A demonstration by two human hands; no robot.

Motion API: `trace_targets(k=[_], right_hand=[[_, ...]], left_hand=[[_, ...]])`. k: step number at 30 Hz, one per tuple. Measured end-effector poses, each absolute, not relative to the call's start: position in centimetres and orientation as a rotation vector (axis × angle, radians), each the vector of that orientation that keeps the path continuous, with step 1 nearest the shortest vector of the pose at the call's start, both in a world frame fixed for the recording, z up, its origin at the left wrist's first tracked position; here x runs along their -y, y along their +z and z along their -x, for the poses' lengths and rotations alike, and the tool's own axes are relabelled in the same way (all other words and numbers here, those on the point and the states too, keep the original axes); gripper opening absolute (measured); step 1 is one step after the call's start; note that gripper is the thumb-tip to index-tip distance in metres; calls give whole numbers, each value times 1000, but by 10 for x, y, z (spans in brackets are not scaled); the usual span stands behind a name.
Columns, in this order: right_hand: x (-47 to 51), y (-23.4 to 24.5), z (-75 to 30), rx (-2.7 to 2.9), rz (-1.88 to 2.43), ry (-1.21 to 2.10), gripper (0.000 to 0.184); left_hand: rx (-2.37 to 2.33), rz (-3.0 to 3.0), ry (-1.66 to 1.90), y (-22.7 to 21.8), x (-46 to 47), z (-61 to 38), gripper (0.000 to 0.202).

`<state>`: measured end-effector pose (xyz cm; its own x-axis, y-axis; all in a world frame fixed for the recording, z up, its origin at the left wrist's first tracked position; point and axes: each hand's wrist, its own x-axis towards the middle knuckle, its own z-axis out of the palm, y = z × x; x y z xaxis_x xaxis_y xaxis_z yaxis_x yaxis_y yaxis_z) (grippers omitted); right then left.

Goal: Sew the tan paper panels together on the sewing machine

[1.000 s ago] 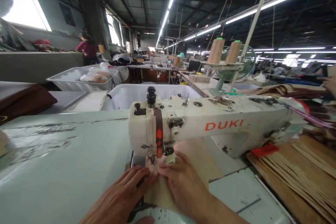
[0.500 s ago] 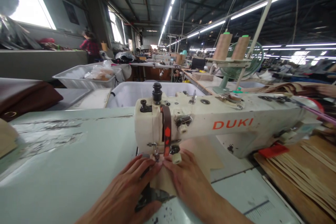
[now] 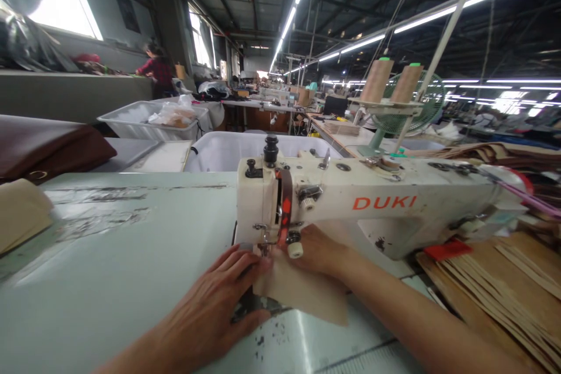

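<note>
A white sewing machine [image 3: 333,196] marked DUKI stands across the table. Under its needle lies a thin beige sheet [image 3: 307,292], whose near corner points toward me. My left hand [image 3: 214,298] rests palm down left of the presser foot [image 3: 264,248]. Its fingers are stretched out with the tips at the sheet, and the thumb is spread apart over the table. My right hand [image 3: 313,250] lies on the sheet under the machine's arm, right of the needle. Its fingers are mostly hidden behind the machine head and a pale knob [image 3: 295,249].
Beige strips [image 3: 495,292] lie on a brown board at right, beside a red object [image 3: 447,249]. Folded beige pieces [image 3: 21,210] and brown material [image 3: 56,149] are at left. Behind stand a white bin [image 3: 219,143], thread cones [image 3: 377,80] and a fan. A person works far left.
My right hand has slid forward beneath the machine's arm. More of the beige sheet now shows, swung toward me on the right. The left hand stays by the presser foot, and the view has shifted slightly.
</note>
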<state>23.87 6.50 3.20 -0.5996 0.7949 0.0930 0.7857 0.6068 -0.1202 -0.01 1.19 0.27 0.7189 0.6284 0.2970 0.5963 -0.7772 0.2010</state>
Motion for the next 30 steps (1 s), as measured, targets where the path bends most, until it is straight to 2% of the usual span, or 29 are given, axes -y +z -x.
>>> trace_targets(k=[4, 10, 15, 18, 25, 30], right_hand=[[-70, 43, -237, 2753, 1395, 82, 21], [-9, 40, -238, 2659, 1588, -10, 30], [12, 15, -233, 2570, 1444, 199, 50], [18, 0, -228, 2515, 1419, 266, 50], [20, -18, -219, 2439, 1487, 161, 49], [14, -20, -218, 2418, 1468, 134, 50]], left_hand=[[-1075, -2822, 527, 2, -7, 6, 57], [-1103, -2795, 526, 3, -1, 8, 49], [-1052, -2840, 499, 2, -1, 4, 61], [-1067, -2829, 508, 1, -1, 5, 64], [-1037, -2834, 535, -1, -4, 13, 76], [-1040, -2877, 548, -1, -10, 13, 74]])
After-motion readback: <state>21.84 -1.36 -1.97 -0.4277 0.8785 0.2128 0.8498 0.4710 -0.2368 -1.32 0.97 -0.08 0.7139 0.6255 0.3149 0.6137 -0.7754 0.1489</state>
